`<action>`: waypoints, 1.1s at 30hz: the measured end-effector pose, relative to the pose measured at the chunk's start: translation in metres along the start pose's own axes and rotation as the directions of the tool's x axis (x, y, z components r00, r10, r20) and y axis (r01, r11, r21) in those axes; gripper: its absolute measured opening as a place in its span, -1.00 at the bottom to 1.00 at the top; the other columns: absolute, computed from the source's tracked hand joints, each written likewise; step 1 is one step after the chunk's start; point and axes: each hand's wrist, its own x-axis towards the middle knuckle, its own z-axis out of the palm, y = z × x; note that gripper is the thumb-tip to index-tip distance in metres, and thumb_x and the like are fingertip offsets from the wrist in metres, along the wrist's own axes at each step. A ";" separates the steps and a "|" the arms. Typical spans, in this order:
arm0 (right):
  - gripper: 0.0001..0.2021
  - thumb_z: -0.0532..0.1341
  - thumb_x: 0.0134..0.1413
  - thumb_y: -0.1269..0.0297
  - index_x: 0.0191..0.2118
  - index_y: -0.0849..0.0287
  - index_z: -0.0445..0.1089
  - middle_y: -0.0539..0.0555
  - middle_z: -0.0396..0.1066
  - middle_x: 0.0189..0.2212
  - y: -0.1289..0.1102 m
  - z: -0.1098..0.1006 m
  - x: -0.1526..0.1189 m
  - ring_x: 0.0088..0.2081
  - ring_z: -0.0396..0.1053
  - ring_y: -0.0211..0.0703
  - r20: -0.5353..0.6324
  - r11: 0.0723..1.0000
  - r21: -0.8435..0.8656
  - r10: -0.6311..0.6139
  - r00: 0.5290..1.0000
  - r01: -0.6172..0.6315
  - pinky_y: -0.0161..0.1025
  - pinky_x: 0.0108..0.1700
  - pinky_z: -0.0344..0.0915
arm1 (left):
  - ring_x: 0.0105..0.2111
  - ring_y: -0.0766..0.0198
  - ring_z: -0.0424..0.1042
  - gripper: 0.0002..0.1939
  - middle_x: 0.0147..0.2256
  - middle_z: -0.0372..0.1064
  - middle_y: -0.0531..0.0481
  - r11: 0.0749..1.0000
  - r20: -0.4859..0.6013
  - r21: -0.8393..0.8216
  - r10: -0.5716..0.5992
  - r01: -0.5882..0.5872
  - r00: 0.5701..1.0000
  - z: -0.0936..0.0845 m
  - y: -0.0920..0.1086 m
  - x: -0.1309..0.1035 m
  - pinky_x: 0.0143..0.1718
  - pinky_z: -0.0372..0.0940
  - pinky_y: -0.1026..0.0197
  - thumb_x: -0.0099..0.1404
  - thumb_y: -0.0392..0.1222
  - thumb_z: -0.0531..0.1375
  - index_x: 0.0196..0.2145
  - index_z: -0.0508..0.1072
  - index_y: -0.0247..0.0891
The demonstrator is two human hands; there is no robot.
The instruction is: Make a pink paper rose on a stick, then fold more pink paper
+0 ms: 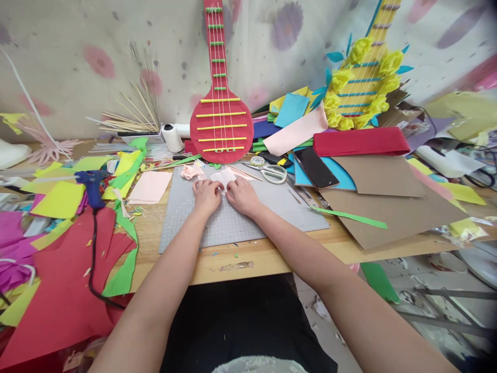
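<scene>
A small pale pink piece of crepe paper point(224, 176) is pinched between my two hands, above a grey cutting mat point(217, 223). My left hand point(207, 197) grips its left side, fingers bent and closed. On its right side my right hand point(241, 196) does the same, fingertips close to the left ones. Just beyond my left hand lies a crumpled pink paper flower point(189, 171). A thin stick point(244, 173) and a pair of scissors point(274, 173) rest past my right hand.
Behind the mat stands a red paper banjo-like instrument point(221, 124). A blue glue gun point(93, 186) and stacked pink paper point(150, 187) lie left. To the right are a phone point(316, 168), brown cardboard point(388, 212) and a green strip point(351, 217). A yellow flowered instrument point(359, 88) leans behind.
</scene>
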 end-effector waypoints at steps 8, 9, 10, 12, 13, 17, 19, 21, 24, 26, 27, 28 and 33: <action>-0.78 0.09 -0.01 0.40 -0.18 0.17 0.29 0.15 0.27 -0.20 0.005 -0.004 -0.004 -0.09 0.19 -0.06 0.039 0.998 0.042 -0.040 0.998 0.038 -0.17 -0.08 0.14 | -0.08 0.06 0.22 -0.74 -0.28 0.37 -0.06 1.000 -0.011 -0.009 0.008 -0.008 1.000 0.000 0.000 -0.001 0.05 -0.07 -0.05 0.13 -0.34 0.02 -0.35 0.46 -0.10; -0.78 0.09 -0.02 0.40 -0.18 0.17 0.29 0.15 0.27 -0.20 0.006 -0.004 -0.004 -0.10 0.19 -0.06 0.040 0.998 0.052 -0.041 0.998 0.039 -0.16 -0.08 0.14 | -0.08 0.05 0.22 -0.74 -0.28 0.37 -0.06 1.000 -0.013 -0.018 0.016 -0.016 1.000 0.000 0.000 -0.001 0.04 -0.06 -0.05 0.13 -0.35 0.02 -0.35 0.46 -0.11; -0.78 0.08 -0.03 0.41 -0.19 0.17 0.30 0.14 0.27 -0.20 0.006 -0.004 -0.004 -0.10 0.19 -0.07 0.041 0.997 0.067 -0.048 0.998 0.045 -0.16 -0.07 0.14 | -0.08 0.06 0.22 -0.73 -0.27 0.37 -0.06 0.999 -0.017 -0.033 0.025 -0.026 1.000 -0.001 -0.001 -0.001 0.03 -0.03 -0.04 0.11 -0.38 0.02 -0.35 0.46 -0.12; -0.77 0.06 -0.05 0.45 -0.22 0.16 0.30 0.12 0.28 -0.22 0.008 -0.005 -0.003 -0.11 0.20 -0.10 0.025 0.990 0.127 -0.069 0.997 0.065 -0.17 -0.06 0.13 | -0.08 0.09 0.23 -0.68 -0.23 0.37 -0.05 0.994 -0.022 -0.087 0.067 -0.068 0.998 -0.004 -0.002 -0.002 0.01 0.04 0.02 0.07 -0.44 0.00 -0.32 0.43 -0.14; -0.76 0.04 -0.06 0.48 -0.23 0.16 0.30 0.11 0.28 -0.24 0.010 -0.005 -0.002 -0.12 0.20 -0.13 -0.003 0.983 0.171 -0.069 0.998 0.069 -0.18 -0.05 0.13 | -0.08 0.12 0.24 -0.64 -0.21 0.36 -0.04 0.987 -0.024 -0.124 0.099 -0.101 0.995 -0.006 -0.004 -0.002 0.00 0.07 0.06 0.04 -0.47 -0.01 -0.29 0.42 -0.15; -0.66 -0.09 -0.14 0.58 -0.25 0.18 0.27 0.08 0.31 -0.31 0.019 -0.006 0.003 -0.19 0.25 -0.20 -0.191 0.922 0.387 0.099 0.977 -0.018 -0.23 -0.09 0.17 | -0.05 0.21 0.26 -0.52 -0.11 0.35 -0.03 0.950 0.000 -0.212 0.234 -0.229 0.972 -0.012 -0.009 -0.004 0.02 0.11 0.17 -0.04 -0.50 -0.02 -0.16 0.35 -0.21; -0.64 -0.11 -0.19 0.59 -0.26 0.18 0.26 0.07 0.32 -0.33 0.025 -0.006 0.005 -0.23 0.27 -0.20 -0.219 0.884 0.462 0.193 0.956 -0.073 -0.23 -0.13 0.19 | -0.04 0.19 0.27 -0.51 -0.10 0.36 -0.04 0.952 0.043 -0.192 0.251 -0.239 0.967 -0.014 -0.010 -0.005 0.06 0.09 0.15 -0.04 -0.48 0.00 -0.12 0.33 -0.23; -0.64 -0.10 -0.22 0.59 -0.28 0.18 0.25 0.06 0.32 -0.36 0.030 -0.005 0.006 -0.26 0.28 -0.20 -0.221 0.860 0.501 0.237 0.946 -0.099 -0.22 -0.15 0.20 | -0.07 0.17 0.30 -0.54 -0.12 0.38 -0.05 0.961 0.086 -0.151 0.247 -0.232 0.965 -0.014 -0.010 -0.006 0.06 0.08 0.13 -0.01 -0.45 0.02 -0.11 0.32 -0.24; -0.66 -0.09 -0.23 0.57 -0.29 0.17 0.25 0.04 0.32 -0.37 0.032 -0.003 0.006 -0.28 0.28 -0.20 -0.227 0.849 0.519 0.246 0.942 -0.096 -0.22 -0.17 0.21 | -0.10 0.16 0.32 -0.66 -0.15 0.40 -0.07 0.966 0.104 -0.077 0.255 -0.248 0.961 -0.012 -0.005 -0.008 0.03 0.09 0.11 0.09 -0.38 0.05 -0.14 0.35 -0.25; -0.67 -0.08 -0.23 0.56 -0.29 0.17 0.24 0.04 0.32 -0.37 0.032 -0.003 0.006 -0.29 0.28 -0.20 -0.230 0.851 0.518 0.239 0.943 -0.089 -0.22 -0.18 0.21 | -0.10 0.13 0.32 -0.75 -0.16 0.41 -0.09 0.966 0.090 -0.012 0.258 -0.258 0.962 -0.010 0.002 -0.010 -0.01 0.11 0.09 0.16 -0.29 0.06 -0.17 0.37 -0.25; -0.68 -0.07 -0.23 0.56 -0.29 0.17 0.24 0.04 0.32 -0.37 0.032 -0.003 0.006 -0.29 0.28 -0.20 -0.233 0.855 0.512 0.236 0.943 -0.087 -0.23 -0.19 0.21 | -0.10 0.10 0.31 -0.76 -0.17 0.41 -0.10 0.967 0.077 0.021 0.251 -0.253 0.965 -0.009 0.006 -0.012 -0.03 0.11 0.06 0.19 -0.24 0.06 -0.18 0.38 -0.25; -0.68 -0.07 -0.23 0.56 -0.29 0.17 0.24 0.04 0.32 -0.37 0.032 -0.004 0.006 -0.29 0.28 -0.20 -0.237 0.860 0.503 0.231 0.944 -0.084 -0.23 -0.19 0.21 | -0.10 0.08 0.31 -0.76 -0.17 0.41 -0.11 0.967 0.065 0.046 0.246 -0.250 0.967 -0.008 0.010 -0.013 -0.05 0.12 0.05 0.21 -0.20 0.06 -0.17 0.39 -0.25; -0.67 -0.06 -0.21 0.57 -0.27 0.14 0.24 0.04 0.33 -0.35 0.031 -0.006 0.005 -0.28 0.27 -0.20 -0.228 0.898 0.434 0.182 0.957 -0.068 -0.25 -0.21 0.20 | -0.17 0.13 0.35 -0.65 -0.16 0.42 -0.09 0.976 -0.023 -0.066 0.207 -0.208 0.978 -0.008 0.016 -0.012 -0.09 0.14 0.06 0.23 -0.10 0.05 -0.06 0.34 -0.26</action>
